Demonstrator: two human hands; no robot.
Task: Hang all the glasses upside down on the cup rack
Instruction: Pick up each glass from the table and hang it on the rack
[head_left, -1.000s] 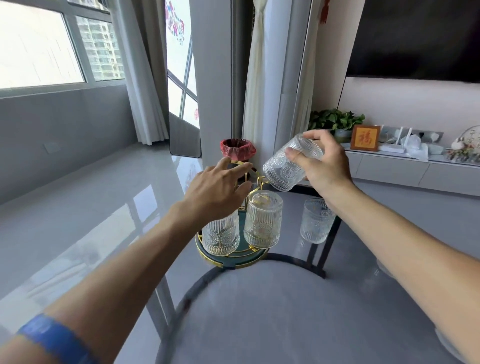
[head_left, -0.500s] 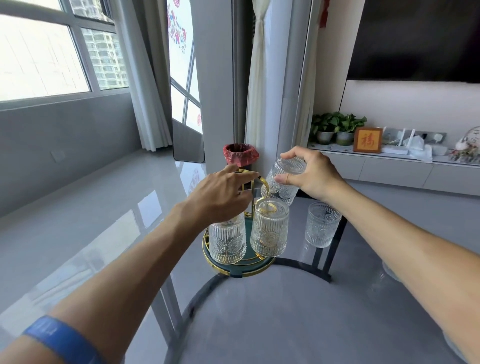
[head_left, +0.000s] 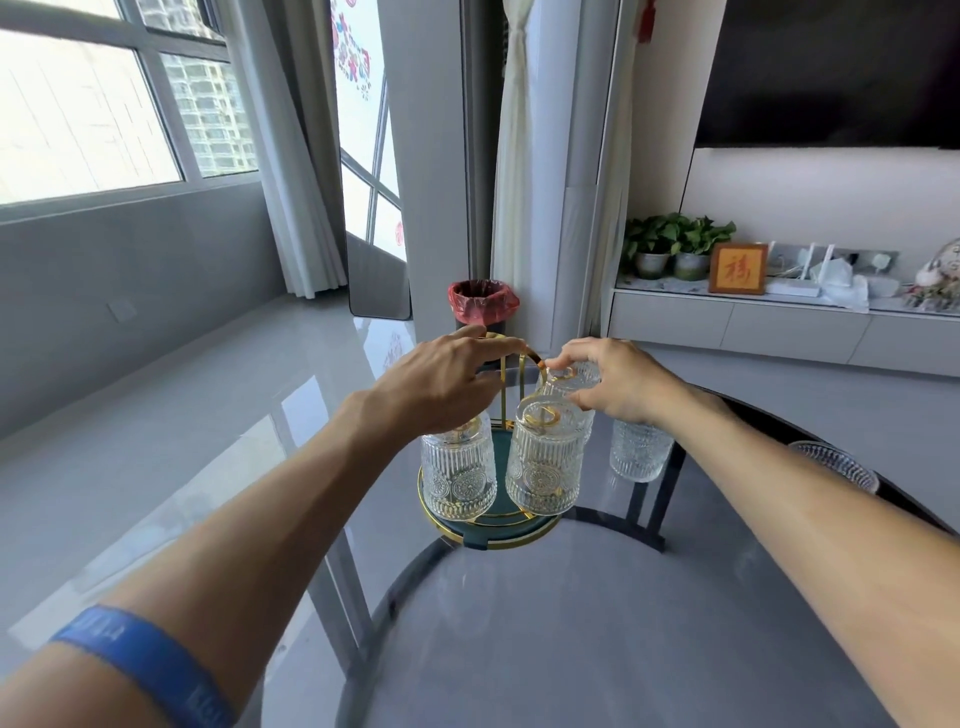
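Observation:
The cup rack has a round dark-green base with a gold rim and a gold loop handle, and it stands on the glass table. Two ribbed glasses hang upside down on it, one at the left and one at the front. My left hand grips the gold handle at the top. My right hand holds a third glass upside down, low over the rack's back right peg. Another glass stands on the table to the right, partly hidden by my right wrist.
The rim of a further glass shows past my right forearm. The table is round glass on a dark frame. Behind it stand a bin with a red bag, a pillar and a low cabinet with plants.
My right hand has turned the glass fully upside down and brought it down and left onto the rack. My left hand stays on the handle.

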